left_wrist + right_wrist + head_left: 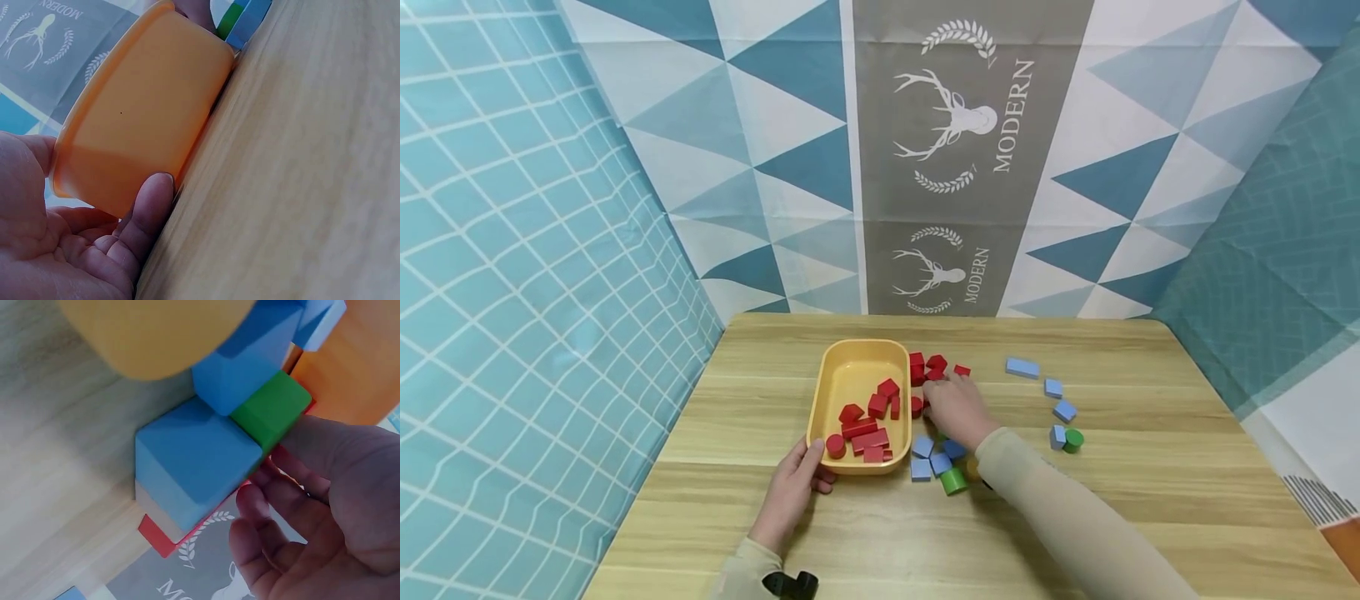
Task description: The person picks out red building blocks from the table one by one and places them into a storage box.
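My left hand (795,483) holds the near left corner of a yellow plastic tray (815,417), thumb on the rim, fingers against its outer wall (137,119). Several red blocks (870,442) lie in the tray's near half. Beyond its right side, my right hand (961,407) reaches down among more red blocks (917,367), fingers bent. From the right wrist, a green block (272,406) and a blue block (194,456) stand in front of the fingertips, with a strip of red behind them. I cannot tell whether the fingers pinch a red block.
Blue blocks (921,470) and a green cylinder (953,481) cluster nearer me, beside a yellow piece (973,467) partly behind the right sleeve. Farther right lie a long blue block (1022,367), several smaller blue ones and another green cylinder (1073,441). Patterned cloth (760,167) hangs behind the wooden table (737,392).
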Tool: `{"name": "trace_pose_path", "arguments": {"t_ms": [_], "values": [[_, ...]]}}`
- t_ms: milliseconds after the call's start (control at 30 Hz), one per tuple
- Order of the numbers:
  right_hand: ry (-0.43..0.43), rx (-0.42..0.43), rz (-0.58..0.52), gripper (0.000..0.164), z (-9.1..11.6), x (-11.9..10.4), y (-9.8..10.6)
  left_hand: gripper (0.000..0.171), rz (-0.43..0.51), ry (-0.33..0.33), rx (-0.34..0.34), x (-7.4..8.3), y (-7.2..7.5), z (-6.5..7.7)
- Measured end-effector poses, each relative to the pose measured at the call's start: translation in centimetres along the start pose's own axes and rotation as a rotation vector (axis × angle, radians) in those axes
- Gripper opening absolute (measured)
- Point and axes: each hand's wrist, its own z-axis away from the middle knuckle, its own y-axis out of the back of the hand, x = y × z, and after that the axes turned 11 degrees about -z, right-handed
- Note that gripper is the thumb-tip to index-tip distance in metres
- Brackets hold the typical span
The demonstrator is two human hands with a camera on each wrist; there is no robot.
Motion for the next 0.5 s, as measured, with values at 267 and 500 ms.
{"name": "trace_pose_path", "arguments": {"t_ms": [267,500], "values": [[0.039,0.312,-0.102,0.018,0.2,-2.7,2.5,0.046,0.023,-0.01,0.008,-3.0,-0.1,-1.7],[0.338,0.173,-0.201,0.017,1.3,-6.7,1.8,0.048,0.039,-0.028,0.012,-4.0,-0.2,-2.1]]}}
